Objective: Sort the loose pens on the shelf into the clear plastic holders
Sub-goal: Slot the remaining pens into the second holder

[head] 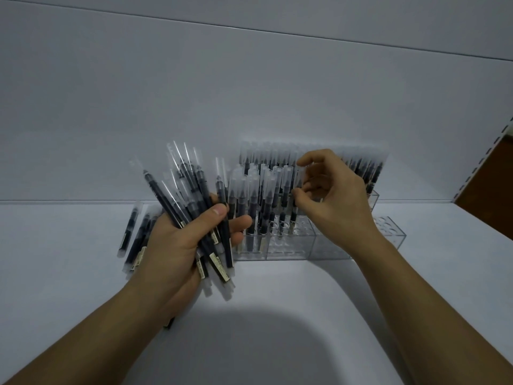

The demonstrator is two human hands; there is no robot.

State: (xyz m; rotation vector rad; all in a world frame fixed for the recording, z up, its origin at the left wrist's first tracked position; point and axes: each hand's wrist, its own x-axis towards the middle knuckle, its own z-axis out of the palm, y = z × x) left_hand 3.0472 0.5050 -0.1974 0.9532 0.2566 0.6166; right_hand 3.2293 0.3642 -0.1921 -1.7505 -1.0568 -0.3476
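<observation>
My left hand (177, 245) grips a fanned bundle of black pens (191, 195) with clear caps, held above the white shelf (277, 329). To its right stand the clear plastic holders (283, 250): the front one is partly filled with upright pens, and the back row (358, 165) is full. My right hand (333, 195) hovers over the front holder, with thumb and curled fingertips pinching the clear cap of one upright pen (297, 176) that stands in a slot. Several loose pens (133, 232) lie on the shelf behind my left hand.
An empty clear holder (388, 229) with round holes sits at the right end, partly behind my right wrist. The white back panel (249, 93) rises right behind the holders. A perforated shelf upright (483, 159) bounds the right side.
</observation>
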